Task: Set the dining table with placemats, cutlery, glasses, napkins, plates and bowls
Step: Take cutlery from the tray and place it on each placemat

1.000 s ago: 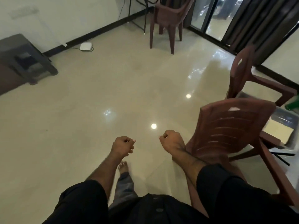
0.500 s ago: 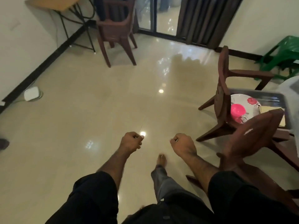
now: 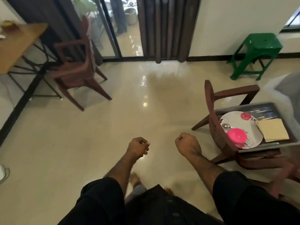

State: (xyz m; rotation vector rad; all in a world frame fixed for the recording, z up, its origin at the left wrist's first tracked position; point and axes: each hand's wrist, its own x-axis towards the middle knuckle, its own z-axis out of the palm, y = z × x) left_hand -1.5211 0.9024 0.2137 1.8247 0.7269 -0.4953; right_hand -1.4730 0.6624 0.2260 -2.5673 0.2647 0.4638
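A grey tray [image 3: 243, 108] rests on the seat of a brown chair [image 3: 212, 114] at the right. In it lie a white plate with red flowers [image 3: 240, 123], a pink bowl [image 3: 237, 136] on the plate, a beige placemat or napkin [image 3: 273, 129] and some metal cutlery [image 3: 226, 125]. My left hand [image 3: 138, 147] and my right hand [image 3: 187, 146] hang in front of me over the floor, both curled into fists and holding nothing. The right hand is left of the chair's back, apart from it.
A second brown chair [image 3: 78, 69] stands at the back left beside a wooden table with black legs [image 3: 17, 44]. A green stool [image 3: 256, 54] is at the back right. Dark curtains [image 3: 168, 28] and a glass door are behind. A pale covered table edge [image 3: 287, 88] is at far right.
The view has swung to the right and up, bringing the tray, the green stool and the door further into sight. Both hands stay fisted in front of me.
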